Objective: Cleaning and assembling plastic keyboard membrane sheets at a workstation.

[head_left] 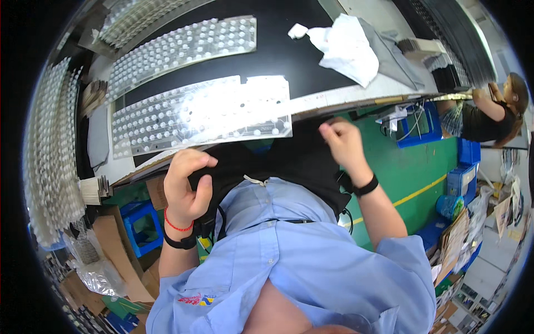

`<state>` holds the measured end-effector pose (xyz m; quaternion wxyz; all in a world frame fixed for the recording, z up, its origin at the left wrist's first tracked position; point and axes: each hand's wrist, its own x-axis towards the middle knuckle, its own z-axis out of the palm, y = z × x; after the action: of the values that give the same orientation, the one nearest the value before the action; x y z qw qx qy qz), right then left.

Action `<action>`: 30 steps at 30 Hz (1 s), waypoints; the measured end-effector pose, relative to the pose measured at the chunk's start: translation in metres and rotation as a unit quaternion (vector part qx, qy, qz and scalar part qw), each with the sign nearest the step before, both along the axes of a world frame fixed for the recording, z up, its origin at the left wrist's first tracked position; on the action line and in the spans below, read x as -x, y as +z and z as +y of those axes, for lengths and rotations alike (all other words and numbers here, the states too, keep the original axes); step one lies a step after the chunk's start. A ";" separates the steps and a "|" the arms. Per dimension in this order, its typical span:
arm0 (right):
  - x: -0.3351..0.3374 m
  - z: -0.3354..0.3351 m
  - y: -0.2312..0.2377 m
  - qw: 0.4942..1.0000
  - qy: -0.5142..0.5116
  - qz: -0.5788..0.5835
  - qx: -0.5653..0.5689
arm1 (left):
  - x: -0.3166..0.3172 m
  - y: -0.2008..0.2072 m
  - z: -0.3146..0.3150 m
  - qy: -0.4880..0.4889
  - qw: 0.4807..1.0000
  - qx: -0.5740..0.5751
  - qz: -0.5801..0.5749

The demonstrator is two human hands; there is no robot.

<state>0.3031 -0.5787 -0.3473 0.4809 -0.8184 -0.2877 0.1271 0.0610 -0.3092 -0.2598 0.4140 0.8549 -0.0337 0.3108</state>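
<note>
A clear keyboard-shaped sheet (161, 123) dotted with rows of white domes lies at the near edge of the table, with bright glare across its middle. My left hand (188, 186) is just below its near edge, thumb apart from the bent fingers, and nothing shows between them. Beyond the sheet's right corner, my right hand (344, 143) hovers over my lap, its fingers loosely curled and thumb pointing forward. I see nothing in it, though its palm is hidden. A second domed sheet (183, 47) lies farther back on the black table surface (278, 55).
Stacks of domed sheets (53, 161) stand at the left. A crumpled white cloth (347, 49) lies at the back right, near stacked dark sheets (464, 39). Blue stools (139, 225) and cardboard (119, 250) are below. Another person (489, 114) is at the far right.
</note>
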 end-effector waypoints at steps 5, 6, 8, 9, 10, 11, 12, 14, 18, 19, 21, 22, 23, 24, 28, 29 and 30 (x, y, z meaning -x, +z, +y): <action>0.050 0.056 0.052 0.928 0.045 0.310 -0.201 | 0.017 -0.012 0.012 -0.014 0.999 0.050 -0.001; 0.055 0.059 0.057 0.926 0.051 0.318 -0.196 | 0.018 -0.011 0.014 0.004 0.999 0.052 -0.005; 0.056 0.060 0.066 0.925 0.051 0.336 -0.168 | 0.019 -0.009 0.019 0.041 0.998 0.056 -0.011; 0.058 0.058 0.074 0.923 0.046 0.343 -0.167 | 0.020 -0.010 0.021 0.054 0.997 0.057 -0.013; 0.058 0.058 0.078 0.921 0.041 0.349 -0.165 | 0.021 -0.010 0.024 0.057 0.996 0.060 -0.018; 0.057 0.060 0.078 0.928 0.042 0.323 -0.179 | 0.021 -0.010 0.027 0.059 0.996 0.062 -0.022; 0.056 0.063 0.083 0.928 0.030 0.320 -0.187 | 0.021 -0.010 0.030 0.060 0.996 0.065 -0.030; 0.052 0.069 0.093 0.927 0.006 0.314 -0.203 | 0.019 -0.009 0.033 0.057 0.996 0.056 -0.033; 0.042 0.081 0.111 0.934 0.032 0.323 -0.148 | 0.025 -0.011 0.039 0.030 0.998 0.044 -0.020; 0.040 0.079 0.110 0.926 0.027 0.349 -0.141 | 0.026 -0.011 0.039 0.029 0.998 0.045 -0.024; 0.037 0.083 0.112 0.933 0.033 0.331 -0.136 | 0.027 -0.010 0.042 0.030 0.998 0.041 -0.034; 0.034 0.086 0.114 0.937 0.039 0.321 -0.135 | 0.029 -0.010 0.044 0.040 0.997 0.045 -0.041; 0.032 0.086 0.115 0.945 0.038 0.303 -0.121 | 0.032 -0.013 0.044 0.049 0.996 0.049 -0.048; 0.029 0.087 0.113 0.950 0.047 0.274 -0.143 | 0.034 -0.015 0.046 0.062 0.995 0.049 -0.062; -0.013 0.086 0.138 0.936 0.049 0.274 -0.217 | 0.036 -0.008 0.057 0.082 0.990 0.053 -0.098; -0.025 0.089 0.155 0.936 0.063 0.272 -0.217 | 0.035 -0.007 0.060 0.087 0.989 0.046 -0.113; -0.037 0.095 0.174 0.935 0.077 0.269 -0.217 | 0.035 -0.006 0.063 0.096 0.986 0.044 -0.125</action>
<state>0.3400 -0.4838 -0.1733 0.6952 -0.6045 -0.2300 0.3136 0.0259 -0.2461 -0.2661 0.4119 0.7895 0.0110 0.4548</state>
